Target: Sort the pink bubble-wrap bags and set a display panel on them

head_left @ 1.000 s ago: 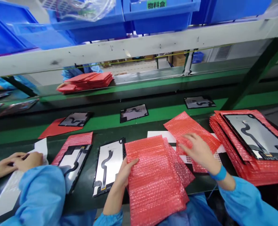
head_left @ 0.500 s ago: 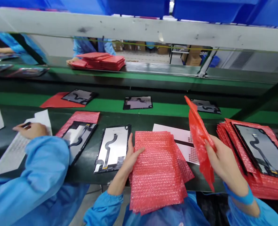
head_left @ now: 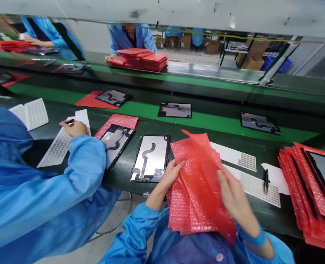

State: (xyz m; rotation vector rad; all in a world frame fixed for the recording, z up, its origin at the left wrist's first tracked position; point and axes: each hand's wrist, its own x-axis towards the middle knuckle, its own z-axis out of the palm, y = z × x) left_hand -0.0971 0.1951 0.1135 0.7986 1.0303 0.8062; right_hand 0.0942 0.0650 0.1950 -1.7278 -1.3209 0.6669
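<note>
Nearest, the worker's L hand (head_left: 171, 176) has its grip clamped on the L edge of a stack of red bubble-wrap bags (head_left: 178, 209), thumb on top; stack's held over the near edge of the dark green surface (head_left: 266, 214), in front of the blue smock. R hand (head_left: 235, 198), w/ blue wristband (head_left: 255, 236), has its grip closed on the R side of a single red bag (head_left: 209, 170) slanting across the stack, blurry. To the R on the surface, approx. level w/ that hand: two label sheets (head_left: 261, 189), black tweezers (head_left: 266, 181) lying by them, & a pile of red bags (head_left: 302, 209) w/ a display panel on top. Just L of the stack, another display panel (head_left: 151, 157) lies flat; further L, a third (head_left: 117, 143), partly on a red bag. Neighbour's hand (head_left: 77, 128) holds a dark slim tool over a white sheet. Beyond, I see three panels along the green strip, then a person behind stacked red packs (head_left: 143, 60).
</note>
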